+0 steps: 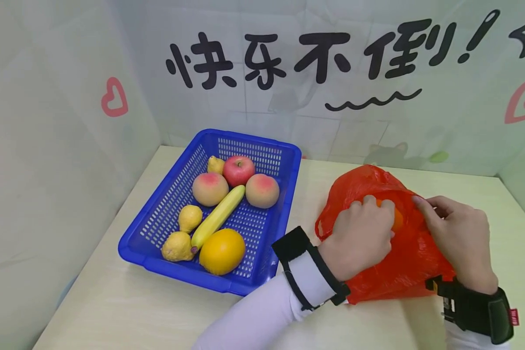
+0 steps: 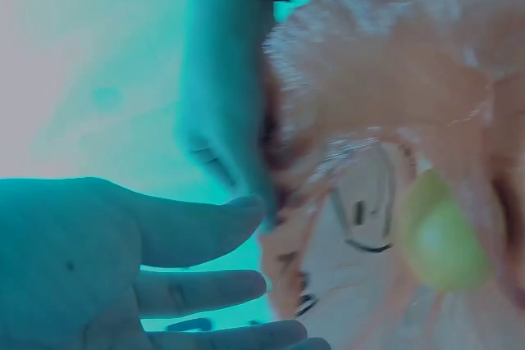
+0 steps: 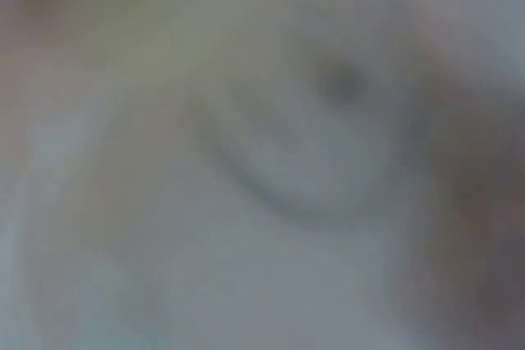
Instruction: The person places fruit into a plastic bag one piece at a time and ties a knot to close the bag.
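Observation:
A red plastic bag point(image 1: 402, 262) lies on the table point(image 1: 127, 301) at the right. My left hand point(image 1: 369, 209) reaches into its mouth, fingers near an orange fruit point(image 1: 396, 219) inside. In the left wrist view the left hand point(image 2: 238, 256) shows straight fingers holding nothing, beside the bag point(image 2: 394, 71) with a round fruit point(image 2: 443, 239) in it. My right hand point(image 1: 424, 206) pinches the bag's upper edge and holds the mouth apart. The right wrist view is a blur.
A blue slotted basket point(image 1: 166, 204) stands at the left with two peaches, a red apple, a banana point(image 1: 218, 216), a large orange point(image 1: 222, 251) and several small yellow fruits. White printed walls close in the back and both sides.

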Demonstrator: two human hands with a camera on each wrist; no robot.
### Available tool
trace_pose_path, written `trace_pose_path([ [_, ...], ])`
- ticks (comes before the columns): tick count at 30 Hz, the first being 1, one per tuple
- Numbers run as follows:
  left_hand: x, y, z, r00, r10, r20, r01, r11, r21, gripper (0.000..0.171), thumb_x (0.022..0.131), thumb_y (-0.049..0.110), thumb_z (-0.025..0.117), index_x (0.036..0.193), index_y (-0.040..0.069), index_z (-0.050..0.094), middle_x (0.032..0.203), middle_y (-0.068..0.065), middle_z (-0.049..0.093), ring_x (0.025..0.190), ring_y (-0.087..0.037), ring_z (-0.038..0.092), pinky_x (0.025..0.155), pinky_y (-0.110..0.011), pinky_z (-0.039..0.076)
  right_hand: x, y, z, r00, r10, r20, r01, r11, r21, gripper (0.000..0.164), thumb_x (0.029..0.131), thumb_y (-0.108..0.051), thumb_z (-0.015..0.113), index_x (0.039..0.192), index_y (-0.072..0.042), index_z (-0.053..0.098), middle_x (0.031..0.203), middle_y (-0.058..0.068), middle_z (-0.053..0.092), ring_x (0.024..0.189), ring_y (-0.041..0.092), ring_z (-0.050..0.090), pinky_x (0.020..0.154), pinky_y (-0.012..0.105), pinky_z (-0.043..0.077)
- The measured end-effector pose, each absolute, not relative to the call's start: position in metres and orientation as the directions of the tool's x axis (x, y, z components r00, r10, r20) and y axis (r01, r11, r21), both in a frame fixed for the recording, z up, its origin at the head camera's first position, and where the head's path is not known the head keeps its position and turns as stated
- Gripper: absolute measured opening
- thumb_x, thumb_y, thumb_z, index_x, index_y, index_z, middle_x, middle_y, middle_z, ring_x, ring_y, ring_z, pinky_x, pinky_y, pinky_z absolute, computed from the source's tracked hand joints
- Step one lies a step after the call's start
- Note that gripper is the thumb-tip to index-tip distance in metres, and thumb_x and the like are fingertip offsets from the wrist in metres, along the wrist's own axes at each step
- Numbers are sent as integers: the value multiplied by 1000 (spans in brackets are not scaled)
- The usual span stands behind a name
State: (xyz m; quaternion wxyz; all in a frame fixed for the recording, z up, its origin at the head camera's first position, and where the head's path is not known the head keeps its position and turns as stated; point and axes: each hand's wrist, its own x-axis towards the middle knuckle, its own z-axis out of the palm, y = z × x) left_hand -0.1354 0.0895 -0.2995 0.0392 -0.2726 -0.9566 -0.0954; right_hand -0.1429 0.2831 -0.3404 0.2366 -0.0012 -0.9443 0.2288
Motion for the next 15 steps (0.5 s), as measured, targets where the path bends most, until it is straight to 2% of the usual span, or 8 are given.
trace_pose_path([
  [5, -136, 72, -279, -852, 508, 124, 523, 825, 213, 33, 92, 40, 65, 117, 19, 60, 97, 2, 62, 79, -10, 60, 61, -21, 55, -142, 283, -340, -891, 110, 441, -104, 895, -434, 26, 93, -25, 68, 94, 1, 74, 63, 13, 62, 53, 4, 40, 48, 14, 34],
  [9, -144, 53, -264, -866, 486, 114, 497, 820, 282, 29, 94, 35, 63, 116, 15, 60, 94, 0, 61, 77, -11, 58, 61, -21, 54, -141, 285, -339, -905, 117, 409, -82, 896, -437, 30, 95, -28, 66, 98, 1, 74, 67, 15, 65, 56, 6, 41, 48, 14, 36],
  [15, -166, 18, -248, -903, 419, 94, 422, 827, 372, 30, 97, 29, 61, 121, 10, 61, 101, -6, 63, 86, -18, 61, 66, -26, 55, -141, 284, -339, -908, 117, 401, -78, 896, -437, 31, 95, -29, 65, 97, 0, 74, 66, 13, 64, 57, 7, 41, 49, 16, 35],
])
